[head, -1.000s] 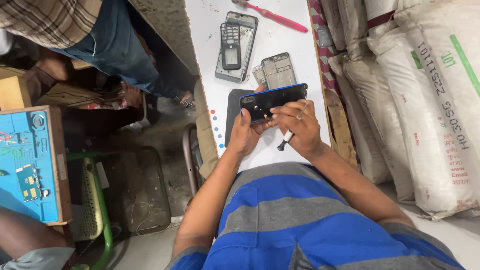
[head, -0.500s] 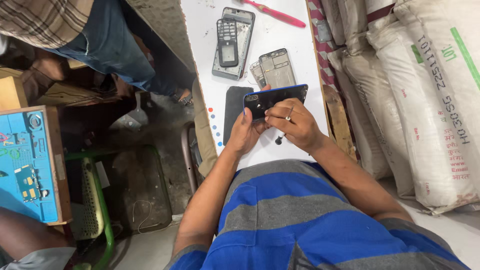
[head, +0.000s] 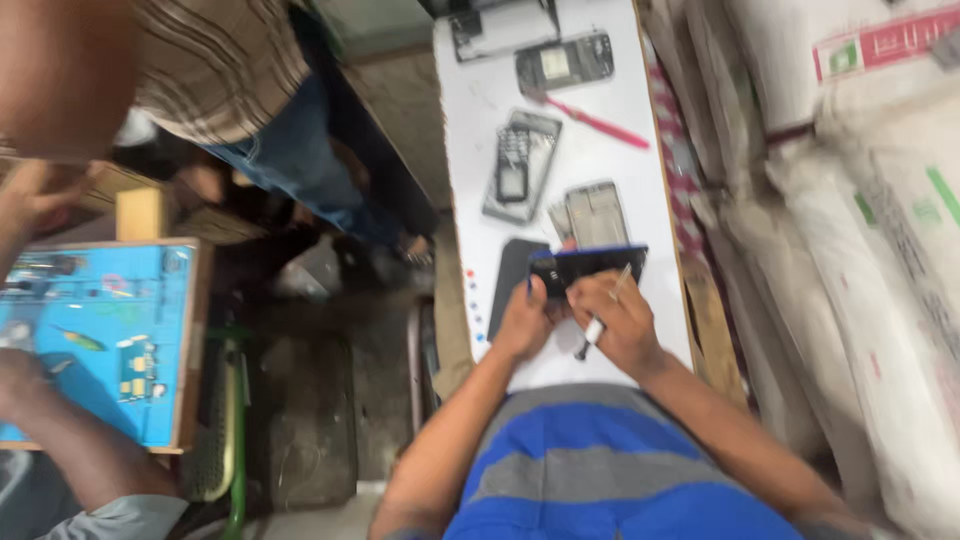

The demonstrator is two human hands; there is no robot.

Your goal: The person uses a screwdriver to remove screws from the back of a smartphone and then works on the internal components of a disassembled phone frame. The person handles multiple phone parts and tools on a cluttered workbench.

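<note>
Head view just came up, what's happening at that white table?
A person in a blue and grey striped shirt holds a dark phone body over the white table. The left hand grips its left end; the right hand holds a thin tool against it. Other opened phones, a bare frame and a pink tool lie beyond.

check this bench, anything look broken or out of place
Nothing spilled. The odd part is phones lying opened up on the white table: a keypad phone shell and a bare frame. Left hand holds a dark phone, right hand a small tool.
</note>
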